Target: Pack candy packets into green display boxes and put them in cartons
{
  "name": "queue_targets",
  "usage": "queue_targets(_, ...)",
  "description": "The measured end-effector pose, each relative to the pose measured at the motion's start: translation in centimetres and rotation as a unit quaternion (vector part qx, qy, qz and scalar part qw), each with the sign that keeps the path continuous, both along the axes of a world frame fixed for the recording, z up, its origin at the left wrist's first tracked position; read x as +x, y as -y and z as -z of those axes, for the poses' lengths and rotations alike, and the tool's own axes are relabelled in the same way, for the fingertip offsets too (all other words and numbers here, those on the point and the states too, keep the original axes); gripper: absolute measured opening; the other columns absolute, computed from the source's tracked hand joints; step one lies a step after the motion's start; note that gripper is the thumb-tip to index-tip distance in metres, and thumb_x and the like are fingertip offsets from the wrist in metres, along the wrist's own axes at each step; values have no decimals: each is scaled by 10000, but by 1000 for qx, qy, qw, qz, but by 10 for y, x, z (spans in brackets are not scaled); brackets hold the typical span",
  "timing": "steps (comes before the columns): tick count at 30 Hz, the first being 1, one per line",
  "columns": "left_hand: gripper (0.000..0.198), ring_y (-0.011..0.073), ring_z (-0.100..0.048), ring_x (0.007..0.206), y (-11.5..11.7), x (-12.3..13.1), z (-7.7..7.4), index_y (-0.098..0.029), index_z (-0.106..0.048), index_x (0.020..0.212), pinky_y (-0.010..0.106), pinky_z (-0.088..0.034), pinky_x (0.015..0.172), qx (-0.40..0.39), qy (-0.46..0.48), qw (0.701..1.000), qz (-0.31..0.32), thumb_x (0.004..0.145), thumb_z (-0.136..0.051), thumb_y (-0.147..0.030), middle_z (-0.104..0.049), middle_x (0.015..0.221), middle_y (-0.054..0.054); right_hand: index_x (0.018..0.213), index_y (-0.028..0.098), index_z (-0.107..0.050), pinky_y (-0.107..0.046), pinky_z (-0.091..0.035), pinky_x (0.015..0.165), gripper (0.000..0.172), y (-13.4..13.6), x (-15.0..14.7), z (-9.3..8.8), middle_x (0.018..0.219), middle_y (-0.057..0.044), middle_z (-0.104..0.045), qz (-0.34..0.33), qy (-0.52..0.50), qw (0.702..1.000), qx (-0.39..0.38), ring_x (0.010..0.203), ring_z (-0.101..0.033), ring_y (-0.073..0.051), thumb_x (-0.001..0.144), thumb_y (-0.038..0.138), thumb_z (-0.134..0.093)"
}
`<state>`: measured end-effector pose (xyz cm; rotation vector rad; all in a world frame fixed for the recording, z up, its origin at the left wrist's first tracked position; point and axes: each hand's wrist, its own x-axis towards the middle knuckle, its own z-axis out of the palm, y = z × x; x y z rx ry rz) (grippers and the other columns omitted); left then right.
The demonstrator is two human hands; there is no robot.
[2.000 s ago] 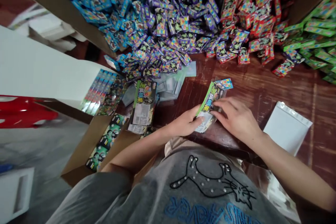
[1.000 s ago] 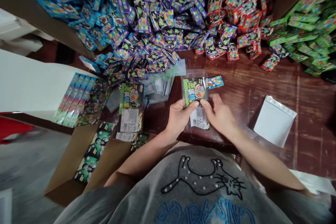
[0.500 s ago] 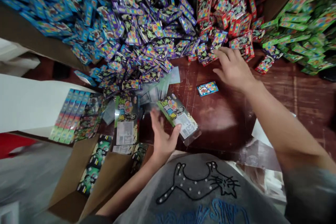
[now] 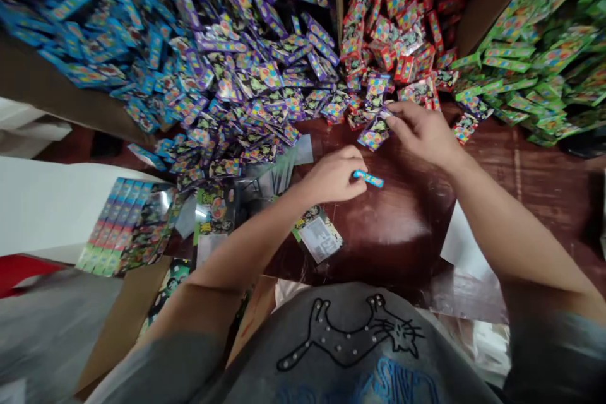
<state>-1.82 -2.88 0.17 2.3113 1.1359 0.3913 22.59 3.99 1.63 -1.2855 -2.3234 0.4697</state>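
Pinched in my left hand (image 4: pixel 334 175) is a small blue candy box (image 4: pixel 369 178), turned on its edge above the dark red table (image 4: pixel 392 227). My right hand (image 4: pixel 423 132) grips a purple candy box (image 4: pixel 375 130) by its right end, at the front of the heaps. Behind it lie a pile of purple boxes (image 4: pixel 265 76) and a pile of red boxes (image 4: pixel 402 31). Under my left forearm is a flat printed pack with a white label (image 4: pixel 319 238), partly covered by the arm.
Blue boxes (image 4: pixel 113 25) are heaped at the far left, green ones (image 4: pixel 544 69) at the right. Colour-striped packs (image 4: pixel 111 221) stand at the left beside a cardboard carton (image 4: pixel 118 322). A white sheet (image 4: pixel 466 240) lies at the right.
My left hand has moved up and right from the labelled pack and picked up the blue candy box from the table. My right hand has taken hold of a purple candy box.
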Motion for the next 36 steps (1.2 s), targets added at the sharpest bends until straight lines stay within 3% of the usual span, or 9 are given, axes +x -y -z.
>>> queue_targets(5, 307, 229, -707, 863, -42, 5, 3, -207, -789, 1127, 331, -508, 833, -172, 4, 984, 40, 828, -729, -236, -781, 963, 64, 1212, 189, -791, -401, -560, 860, 422, 41, 38, -19, 1128, -124, -833, 101, 112, 983, -103, 966, -777, -302, 1026, 445, -512)
queue_targets(10, 382, 315, -713, 1107, -38, 27, 19, -170, -760, 1209, 421, -539, 997, -111, -93, 988, 42, 905, -741, -400, -750, 1210, 152, 1178, 138, -775, -438, -575, 746, 402, 57, 28, -15, 980, -216, -827, 205, 279, 927, -143, 921, -799, -383, 935, 427, -638)
queue_targets(13, 932, 458, -493, 1493, -19, 28, 21, -177, -594, 1524, 592, -408, 1231, -21, -100, 992, 74, 763, -893, -625, -461, 1674, 227, 1316, 63, -693, -485, -597, 800, 540, 56, 7, -20, 1078, -294, -807, 215, 285, 910, -210, 1017, -797, -438, 934, 445, -683)
queue_targets(17, 1493, 501, -259, 1654, -9, 26, 25, -171, -130, 1762, 656, -287, 1317, 23, -68, 992, 109, 646, -973, -693, -173, 1812, 275, 1388, 60, -633, -504, -593, 924, 602, 34, 13, -27, 1230, -295, -779, 162, 200, 935, -245, 1150, -771, -434, 1046, 549, -553)
queue_targets(19, 1452, 502, -289, 1642, -12, 33, 26, -179, -103, 1768, 660, -318, 1302, 43, -54, 993, 96, 701, -962, -660, -188, 1806, 281, 1401, 73, -618, -511, -583, 963, 551, 14, 42, -27, 1255, -283, -773, 207, 177, 942, -197, 1158, -765, -413, 1087, 507, -488)
queue_targets(22, 1114, 497, -371, 1594, -21, 58, 23, -255, -363, 1707, 681, -359, 1267, 70, -58, 990, 110, 805, -911, -610, -249, 1800, 233, 1439, 75, -595, -544, -533, 1087, 596, -15, 98, -17, 1392, -285, -706, 263, 225, 929, -131, 1311, -674, -422, 987, 451, -694)
queue_targets(25, 904, 501, -417, 1555, -35, 96, 18, -226, -518, 1618, 680, -398, 1237, 75, -58, 987, 130, 865, -868, -580, -301, 1779, 233, 1482, 102, -590, -589, -469, 1168, 778, -22, 129, 1, 1558, -281, -588, 194, 272, 934, -129, 1449, -532, -449, 846, 462, -855)
queue_targets(32, 925, 477, -415, 1554, -67, 146, 16, -173, -454, 1642, 638, -389, 1253, 72, -30, 988, 136, 888, -840, -546, -334, 1760, 238, 1478, 174, -625, -516, -507, 1145, 760, 20, 143, 16, 1499, -198, -645, 16, 179, 974, -140, 1376, -599, -375, 840, 528, -838)
queue_targets(36, 1143, 483, -415, 1543, -73, 152, 26, -180, -416, 1663, 629, -394, 1242, 30, -77, 979, 185, 727, -964, -541, -372, 1740, 238, 1499, 89, -586, -618, -455, 1159, 641, -7, 187, 2, 1507, -270, -594, 232, 213, 949, -31, 1428, -521, -442, 978, 436, -722)
